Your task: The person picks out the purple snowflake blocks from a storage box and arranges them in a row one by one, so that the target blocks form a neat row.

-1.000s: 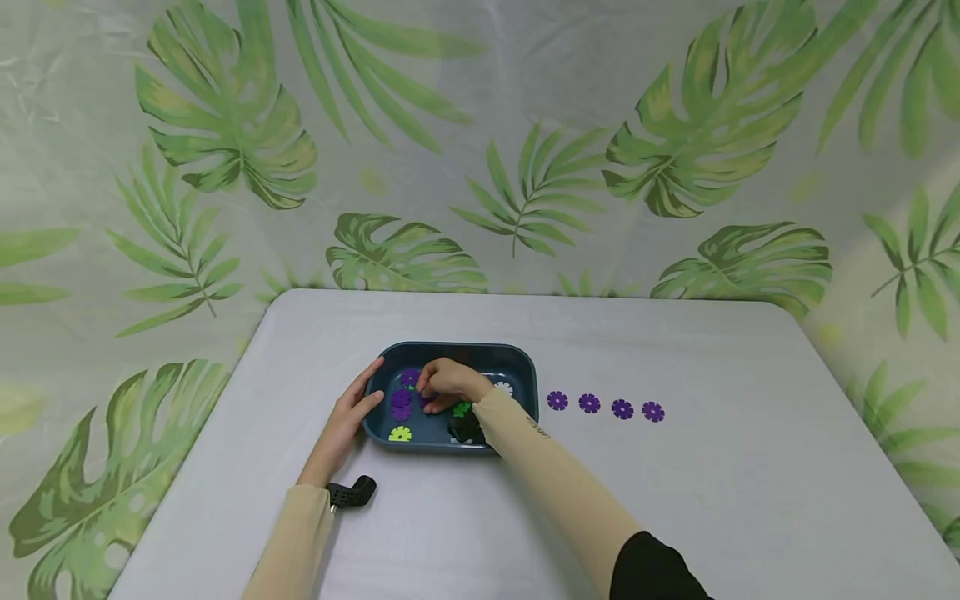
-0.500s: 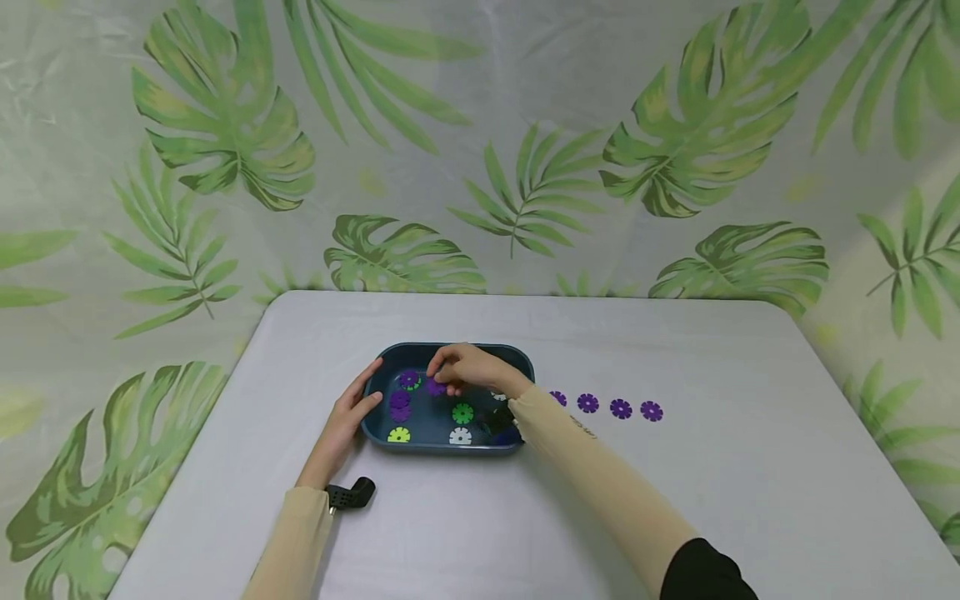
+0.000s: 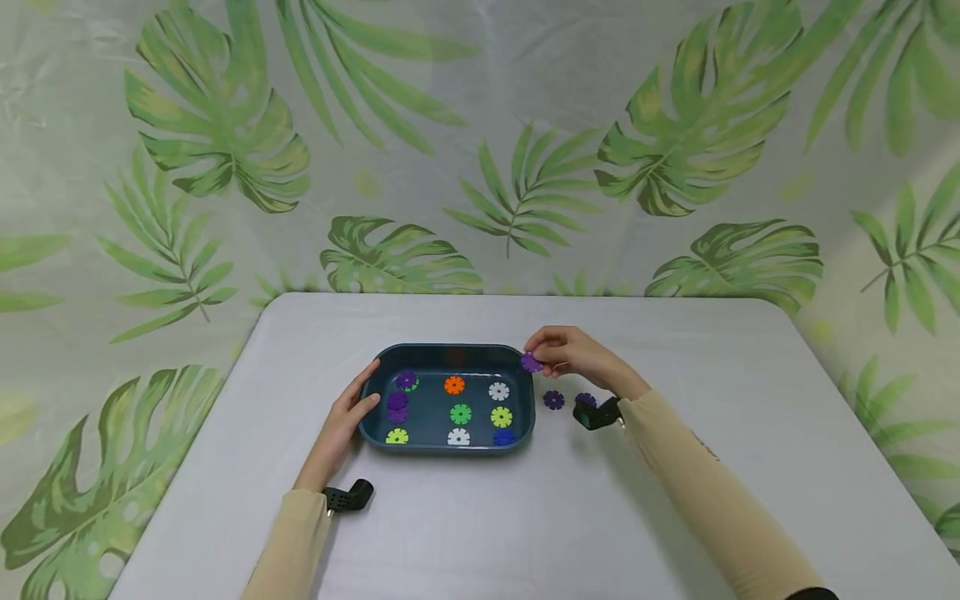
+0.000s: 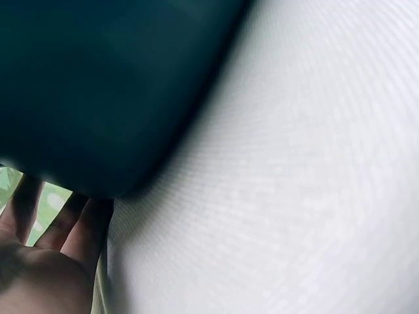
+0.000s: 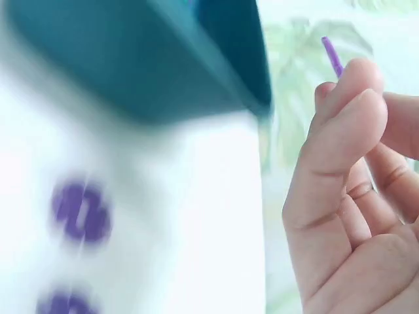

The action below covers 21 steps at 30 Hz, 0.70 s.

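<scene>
Between thumb and fingertips, my right hand pinches a purple notched plastic disc just above the right rim of the dark blue tray. The right wrist view shows this disc edge-on above the thumb. My left hand rests on the tray's left end, thumb at the rim and fingers along the outer wall. Several purple discs lie at the left inside the tray. On the table right of it lie a purple disc and another, partly hidden by the wrist camera.
Inside the tray are also an orange disc, a green disc, a blue disc, white ones and yellow ones. A white cloth covers the table. Behind it hangs a leaf-patterned curtain.
My right hand has lifted a purple disc out of the tray and moved right, past the rim. Its arm now covers part of the purple row. The left hand has stayed at the tray.
</scene>
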Motion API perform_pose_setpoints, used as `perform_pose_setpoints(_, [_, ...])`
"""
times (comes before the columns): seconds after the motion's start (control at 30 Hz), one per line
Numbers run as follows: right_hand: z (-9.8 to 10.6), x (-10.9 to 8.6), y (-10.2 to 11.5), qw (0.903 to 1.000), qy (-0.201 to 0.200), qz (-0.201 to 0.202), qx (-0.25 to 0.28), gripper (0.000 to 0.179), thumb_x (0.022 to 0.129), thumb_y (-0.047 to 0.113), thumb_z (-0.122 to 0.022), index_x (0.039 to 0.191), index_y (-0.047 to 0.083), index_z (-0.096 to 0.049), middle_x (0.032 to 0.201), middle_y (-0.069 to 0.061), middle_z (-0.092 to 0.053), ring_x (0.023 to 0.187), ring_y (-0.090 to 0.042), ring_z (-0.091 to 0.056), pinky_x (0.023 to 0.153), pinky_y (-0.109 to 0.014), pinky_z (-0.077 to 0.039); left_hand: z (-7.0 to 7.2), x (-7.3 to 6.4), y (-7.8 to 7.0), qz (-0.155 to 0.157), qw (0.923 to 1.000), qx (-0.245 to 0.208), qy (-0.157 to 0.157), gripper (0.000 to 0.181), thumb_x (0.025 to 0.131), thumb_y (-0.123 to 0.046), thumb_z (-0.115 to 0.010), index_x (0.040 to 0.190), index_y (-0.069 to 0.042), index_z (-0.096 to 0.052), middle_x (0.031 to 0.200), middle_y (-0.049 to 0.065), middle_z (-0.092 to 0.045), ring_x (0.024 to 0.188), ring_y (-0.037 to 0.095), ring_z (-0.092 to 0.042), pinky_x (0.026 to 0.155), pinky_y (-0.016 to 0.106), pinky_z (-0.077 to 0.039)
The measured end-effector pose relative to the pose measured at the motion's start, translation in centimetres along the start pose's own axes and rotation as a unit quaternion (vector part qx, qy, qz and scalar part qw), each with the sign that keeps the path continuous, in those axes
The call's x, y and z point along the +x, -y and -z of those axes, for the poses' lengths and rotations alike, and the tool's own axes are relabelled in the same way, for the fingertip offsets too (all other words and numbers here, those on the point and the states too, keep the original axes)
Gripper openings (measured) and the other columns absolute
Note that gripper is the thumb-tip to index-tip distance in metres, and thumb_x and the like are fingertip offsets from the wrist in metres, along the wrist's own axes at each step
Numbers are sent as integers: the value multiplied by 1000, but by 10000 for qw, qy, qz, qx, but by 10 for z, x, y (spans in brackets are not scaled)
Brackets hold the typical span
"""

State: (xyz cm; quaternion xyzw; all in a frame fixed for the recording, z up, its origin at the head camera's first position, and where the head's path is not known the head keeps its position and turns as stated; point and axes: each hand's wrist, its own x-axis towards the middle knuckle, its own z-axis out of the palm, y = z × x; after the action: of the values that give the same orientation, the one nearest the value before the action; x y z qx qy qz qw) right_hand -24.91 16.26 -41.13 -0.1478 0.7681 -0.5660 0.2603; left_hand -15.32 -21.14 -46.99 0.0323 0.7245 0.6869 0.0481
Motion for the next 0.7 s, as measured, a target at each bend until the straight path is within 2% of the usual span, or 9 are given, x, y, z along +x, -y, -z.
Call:
perform_pose_setpoints(0.23, [57, -54, -42, 9982, -527, -278, 102, 30, 100, 13, -49, 121, -9, -48, 90, -9, -57, 74, -16, -55, 71, -32, -51, 0, 0, 0, -24, 9998, 178, -54, 53, 100, -12, -49, 150, -13, -32, 156, 3, -23, 144, 20, -11, 115, 44, -9])
perform_pose_setpoints(0.37, [82, -84, -69, 9955, -820, -475, 21, 34, 101, 14, -49, 124, -11, -45, 91, -8, -55, 75, -16, -55, 72, -31, -52, 0, 0, 0, -50, 9997, 222, -67, 53, 100, -12, -49, 150, -12, -32, 156, 3, -24, 144, 19, -11, 115, 44, -8])
perform_pose_setpoints(0.53, [102, -114, -96, 9904, -1171, -726, -140, 34, 100, 13, -49, 122, -14, -46, 91, -7, -56, 73, -16, -57, 71, -31, -53, 1, 0, 1, -60, 9998, 166, -47, 53, 100, -11, -49, 150, -12, -32, 156, 4, -23, 144, 20, -11, 115, 44, -9])
perform_pose_setpoints(0.7, [112, -130, -114, 9844, -1420, -950, -415, 32, 99, 8, -48, 118, -17, -47, 91, -7, -59, 70, -15, -60, 66, -29, -54, 0, 0, 2, 4, 9999, 111, -18, 53, 101, -12, -48, 151, -13, -31, 157, 3, -22, 144, 20, -10, 114, 46, -9])
